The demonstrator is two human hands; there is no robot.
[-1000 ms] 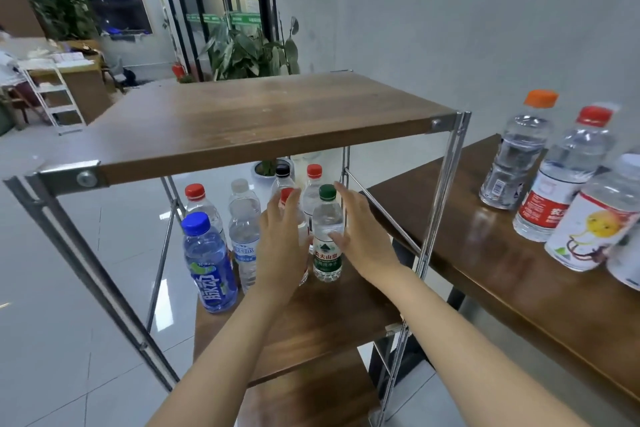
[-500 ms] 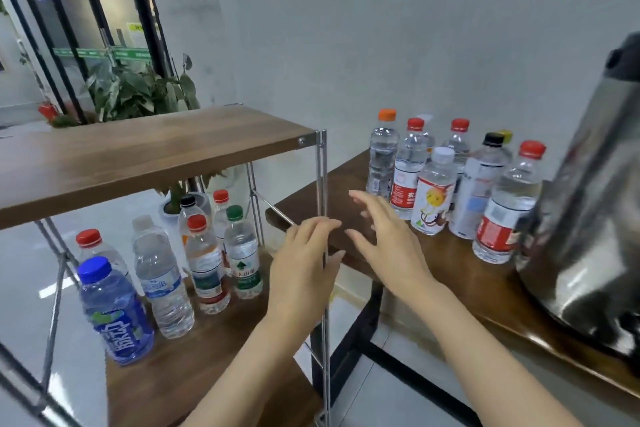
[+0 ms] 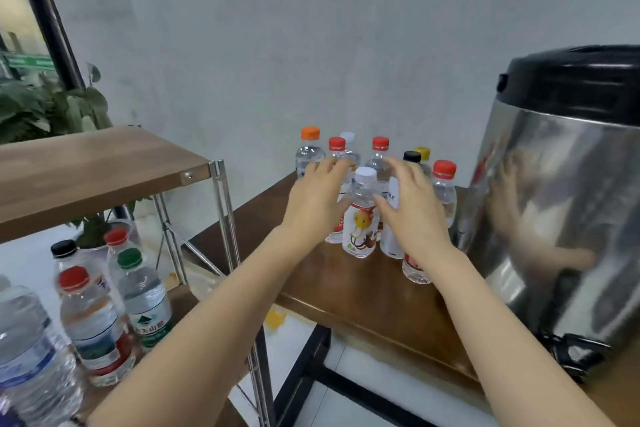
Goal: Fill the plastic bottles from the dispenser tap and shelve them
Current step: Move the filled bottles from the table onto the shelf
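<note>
Several plastic bottles stand grouped on the brown table [image 3: 363,298]. In front is a white-capped bottle [image 3: 361,218] with a cartoon label. My left hand [image 3: 317,199] and my right hand [image 3: 410,208] flank it, fingers spread, holding nothing. Behind them stand an orange-capped bottle [image 3: 309,151] and a red-capped bottle [image 3: 444,187]. A steel dispenser [image 3: 568,204] with a black lid fills the right; its black tap [image 3: 571,354] sits low at its base. Filled bottles, among them a green-capped bottle [image 3: 143,295], stand on the shelf rack's lower board at the left.
The rack's wooden top board [image 3: 86,166] and its metal post [image 3: 232,236] lie between the shelved bottles and the table. A potted plant [image 3: 48,107] stands behind the rack. A grey wall runs close behind the table. The floor is pale tile.
My view has swung right from the rack to the table and dispenser. Both hands have left the shelved bottles and moved up to the white-capped bottle on the table.
</note>
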